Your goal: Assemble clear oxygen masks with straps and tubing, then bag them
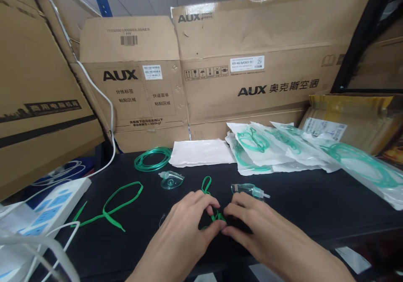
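Both hands meet near the front of a black table (315,202). My left hand (192,219) and my right hand (242,219) pinch a thin green elastic strap (207,184) between their fingertips; its loop sticks out beyond the fingers. A clear green-tinted mask (171,179) lies just beyond my left hand. A small clear connector piece (250,189) lies just beyond my right hand. A second green strap (121,202) lies loose to the left. A coil of green tubing (153,158) sits further back.
Several sealed bags with green tubing (283,147) and a flat white bag (201,152) lie at the back. AUX cardboard boxes (252,63) wall off the rear and left. A white power strip (47,210) with cables sits at the left edge.
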The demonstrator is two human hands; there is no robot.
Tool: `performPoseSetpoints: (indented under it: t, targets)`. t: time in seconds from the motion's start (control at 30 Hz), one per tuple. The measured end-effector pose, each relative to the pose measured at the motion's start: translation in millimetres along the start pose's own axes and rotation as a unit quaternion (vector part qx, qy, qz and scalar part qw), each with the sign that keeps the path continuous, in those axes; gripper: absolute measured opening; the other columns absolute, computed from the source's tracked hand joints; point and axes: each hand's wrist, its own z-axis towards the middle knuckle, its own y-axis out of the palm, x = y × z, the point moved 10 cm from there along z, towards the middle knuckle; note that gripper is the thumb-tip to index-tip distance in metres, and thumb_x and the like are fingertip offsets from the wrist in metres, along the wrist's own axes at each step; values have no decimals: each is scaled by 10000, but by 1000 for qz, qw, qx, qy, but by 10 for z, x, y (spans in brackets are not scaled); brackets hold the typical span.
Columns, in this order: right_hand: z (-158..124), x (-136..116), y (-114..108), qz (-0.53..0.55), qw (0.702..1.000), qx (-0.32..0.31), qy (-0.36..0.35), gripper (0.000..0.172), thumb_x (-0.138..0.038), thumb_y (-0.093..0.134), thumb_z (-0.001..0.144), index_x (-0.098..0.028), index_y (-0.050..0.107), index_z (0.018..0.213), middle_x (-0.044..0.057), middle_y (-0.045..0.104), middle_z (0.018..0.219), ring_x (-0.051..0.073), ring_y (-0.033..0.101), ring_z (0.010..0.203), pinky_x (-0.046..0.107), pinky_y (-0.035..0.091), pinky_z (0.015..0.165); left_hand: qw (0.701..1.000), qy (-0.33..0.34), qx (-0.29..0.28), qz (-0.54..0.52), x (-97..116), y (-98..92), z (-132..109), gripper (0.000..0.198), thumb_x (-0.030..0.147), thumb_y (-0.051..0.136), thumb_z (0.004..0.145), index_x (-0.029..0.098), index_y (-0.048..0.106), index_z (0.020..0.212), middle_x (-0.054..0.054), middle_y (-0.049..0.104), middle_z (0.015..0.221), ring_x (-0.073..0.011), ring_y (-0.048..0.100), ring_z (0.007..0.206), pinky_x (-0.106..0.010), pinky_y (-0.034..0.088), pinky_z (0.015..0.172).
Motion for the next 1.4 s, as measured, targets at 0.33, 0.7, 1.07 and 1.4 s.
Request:
performPoseSetpoints:
  t: [0.33, 0.7, 1.07, 1.4]
  targets:
    - [118, 39, 78, 11, 1000, 4, -12, 149, -127, 560, 1003, -262, 621, 1005, 0, 620, 1081, 180, 639, 997, 327, 495, 857, 1000, 23, -11, -6, -14, 90, 102, 178, 174, 588, 897, 296, 710, 939, 28, 666, 876, -194, 604, 898, -307, 416, 790]
    - [131, 45, 120, 92, 994, 35, -41, 89, -210, 607, 999, -279, 663, 991, -24, 658, 1098, 157, 624, 1047, 252, 471, 915, 999, -4, -20, -30, -109, 87, 104, 182, 197, 569, 918, 297, 717, 883, 45, 676, 892, -168, 606, 914, -276, 393, 780]
    - [255, 49, -10, 181, 982, 62, -3, 132, -153, 658, 912, -228, 681, 805, -24, 655, 790, 141, 598, 726, 251, 442, 670, 999, 31, -4, -40, -44, 34, 154, 190, 187, 553, 924, 263, 726, 913, 3, 694, 957, -185, 622, 903, -292, 440, 801]
    - [275, 256, -147, 461, 878, 100, 78, 281, -421, 799, 829, -188, 652, 772, 4, 699, 734, 160, 662, 717, 270, 520, 688, 992, 27, 25, -117, 55, -66, 115, 303, 251, 660, 908, 368, 735, 1178, 17, 716, 1022, -187, 664, 955, -301, 487, 881]
